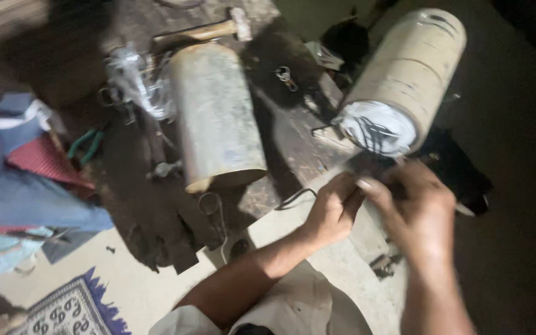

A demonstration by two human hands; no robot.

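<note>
Hands meet low by the big cream cylinder (404, 74). The left hand (330, 211) is curled tight, and the right hand (414, 208) pinches something small; blur hides what. The cylinder's open end shows white stuff and dark wires (373, 130). Beside it lies a grey metal cylinder (215, 115), with a hammer (206, 30) behind.

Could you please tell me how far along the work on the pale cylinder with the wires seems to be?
Looks done: the pale metal cylinder lies with its open end showing white filling and dark wires. In hand: the left hand and right hand meet just below that end, apparently on the wires; blur hides the grip. Left: the grey metal cylinder and wooden-handled hammer lie untouched.
</note>
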